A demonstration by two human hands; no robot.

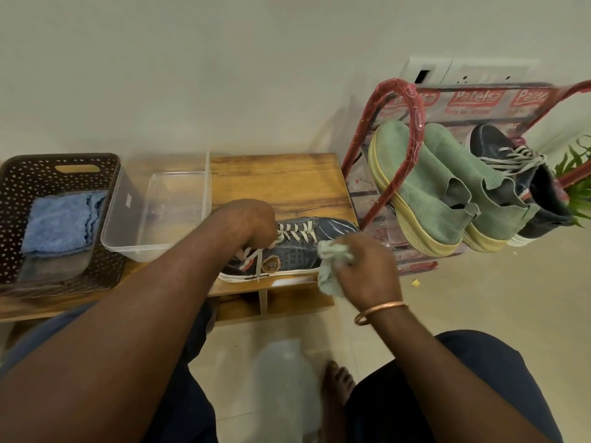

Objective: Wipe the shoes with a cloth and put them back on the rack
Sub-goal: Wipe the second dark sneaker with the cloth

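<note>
Head view. Wood-grain brown tabletop (287, 180), against a cream wall (224, 59), over beige floor tiles (479, 298). On it:
- dark blue lace-up sneaker (297, 251), near the front edge; your left hand (246, 222) grips it at the laces
- crumpled pale green cloth (329, 254), your right hand (364, 270) fingers closed round it, against the sneaker's side
- clear plastic tub (172, 199)
- brown perforated basket (12, 199)

Red-wrapped metal rack (412, 100) stands just right.

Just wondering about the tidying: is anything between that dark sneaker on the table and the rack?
No loose thing lies between the dark sneaker and the rack, but up top it holds two green shoes and another sneaker.
</note>
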